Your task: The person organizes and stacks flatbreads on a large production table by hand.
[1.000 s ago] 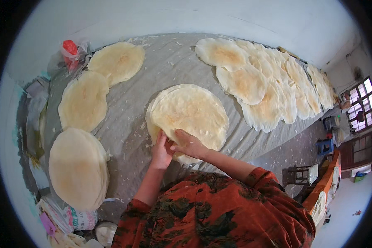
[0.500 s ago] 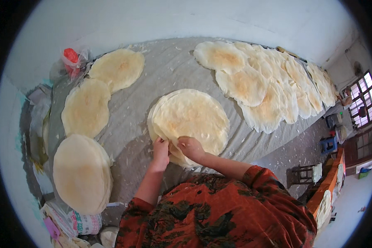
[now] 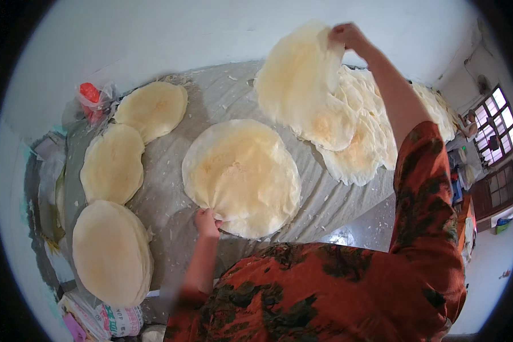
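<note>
Near the middle of the cloth-covered table lies a stack of thin round flatbreads [image 3: 245,171], pale with light brown patches. At its near left edge, my left hand [image 3: 208,223] pinches the rim of the top flatbread, which wrinkles at the fingers. My right hand [image 3: 349,36] is raised at the far right, arm stretched out. Its fingers grip the upper edge of a single flatbread [image 3: 296,74], thin and slightly see-through, hanging in front of the wall. Below and behind it, overlapping flatbreads [image 3: 353,154] are spread across the right part of the table.
On the left stand a tall stack of flatbreads [image 3: 109,251] and two flatter piles [image 3: 113,162] beyond it. A clear bag with something red [image 3: 90,94] sits by the far left wall. Printed sacks [image 3: 119,319] lie below. A barred window [image 3: 499,119] is far right.
My right hand has left the middle stack and swung up to the far right, now with a flatbread hanging from it. My left hand stays at the stack's near left edge.
</note>
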A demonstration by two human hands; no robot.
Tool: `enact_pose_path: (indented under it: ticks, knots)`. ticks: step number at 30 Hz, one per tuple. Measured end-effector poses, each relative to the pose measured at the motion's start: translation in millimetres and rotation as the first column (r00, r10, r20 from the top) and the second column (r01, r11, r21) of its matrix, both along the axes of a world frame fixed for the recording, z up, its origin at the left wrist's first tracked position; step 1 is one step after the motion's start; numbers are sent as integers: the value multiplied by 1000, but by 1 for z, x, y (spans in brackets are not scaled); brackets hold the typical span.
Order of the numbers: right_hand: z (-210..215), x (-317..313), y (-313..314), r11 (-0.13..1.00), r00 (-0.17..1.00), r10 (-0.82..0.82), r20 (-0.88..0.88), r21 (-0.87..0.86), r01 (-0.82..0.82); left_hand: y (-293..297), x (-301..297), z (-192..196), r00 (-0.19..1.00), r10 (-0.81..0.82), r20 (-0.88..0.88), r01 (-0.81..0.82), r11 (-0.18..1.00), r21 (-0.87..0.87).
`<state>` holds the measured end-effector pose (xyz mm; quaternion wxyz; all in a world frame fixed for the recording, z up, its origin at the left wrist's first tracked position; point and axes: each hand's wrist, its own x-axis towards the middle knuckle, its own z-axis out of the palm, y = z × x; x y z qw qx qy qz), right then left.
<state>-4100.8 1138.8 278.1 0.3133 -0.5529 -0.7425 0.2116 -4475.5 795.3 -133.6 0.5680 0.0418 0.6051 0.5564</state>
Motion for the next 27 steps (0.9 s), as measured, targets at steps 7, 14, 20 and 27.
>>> enact_pose_path:
  ticks: [7,14,20,27]
  knots:
    - [32,-121,-72,891,898,157,411,333,-309,-27,5,38,999,-8,36,6,997,77]
    - [-258,-181,-214,795,739,397,545,200,-573,-30,10,46,968,-14,251,-22,989,143]
    - [-351,-162,-317,812,769,555,318,-8,-583,-43,0,22,978,20,210,-50,990,136]
    - [-309,-109,-309,789,596,585,550,-215,-575,-47,-1,32,968,14,251,-46,991,123]
